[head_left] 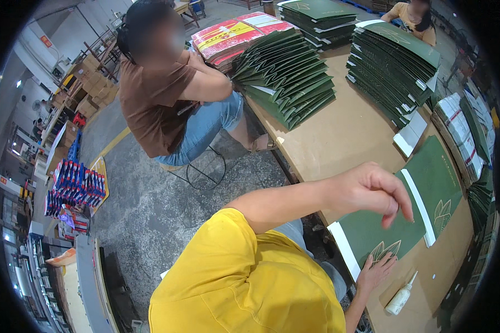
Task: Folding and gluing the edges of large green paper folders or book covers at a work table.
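Observation:
My left hand (375,191) hovers over a green paper sheet (366,227) printed with a gold leaf outline. Its fingers bend downward, thumb and forefinger apart, and I see nothing between them. Flat on the sheet's near edge lies my right hand (376,272), fingers spread beside the gold print. A white strip (343,251) runs along the sheet's left edge. Farther right, another green sheet (439,188) with a white edge strip (418,205) adjoins it. A white squeeze bottle (400,299) with a pointed nozzle lies on its side near my right hand.
Tall stacks of folded green paper (391,72) and fanned green pieces (286,77) stand on the tan table (328,144). A red and yellow wrapped bundle (239,36) lies behind. A seated person in brown (161,100) is at the left; another person (411,19) sits far right.

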### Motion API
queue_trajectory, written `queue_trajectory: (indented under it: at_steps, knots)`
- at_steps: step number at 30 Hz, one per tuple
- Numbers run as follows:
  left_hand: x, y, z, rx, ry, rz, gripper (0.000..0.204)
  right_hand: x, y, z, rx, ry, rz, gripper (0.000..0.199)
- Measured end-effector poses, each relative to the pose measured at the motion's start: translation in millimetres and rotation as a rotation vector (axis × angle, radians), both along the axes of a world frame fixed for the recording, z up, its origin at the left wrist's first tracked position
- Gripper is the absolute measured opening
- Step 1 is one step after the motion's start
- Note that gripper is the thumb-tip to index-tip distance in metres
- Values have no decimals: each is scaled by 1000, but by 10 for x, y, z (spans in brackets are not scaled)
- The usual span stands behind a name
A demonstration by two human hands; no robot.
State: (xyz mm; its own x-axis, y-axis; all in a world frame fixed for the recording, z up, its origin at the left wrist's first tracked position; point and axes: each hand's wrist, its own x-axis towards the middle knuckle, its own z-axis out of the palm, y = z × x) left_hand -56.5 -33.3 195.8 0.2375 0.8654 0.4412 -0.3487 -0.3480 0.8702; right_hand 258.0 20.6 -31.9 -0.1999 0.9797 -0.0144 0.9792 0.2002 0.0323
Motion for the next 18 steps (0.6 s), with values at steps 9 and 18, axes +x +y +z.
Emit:
queue_trajectory:
  at_steps: [9, 18]
  knots:
    - [439, 430, -2121, 144, 1011, 385, 60, -3, 45, -24, -14, 102, 69, 73]
    - [472, 336, -2438, 260, 1269, 399, 75, -49, -5, 70, -35, 82, 14, 74]
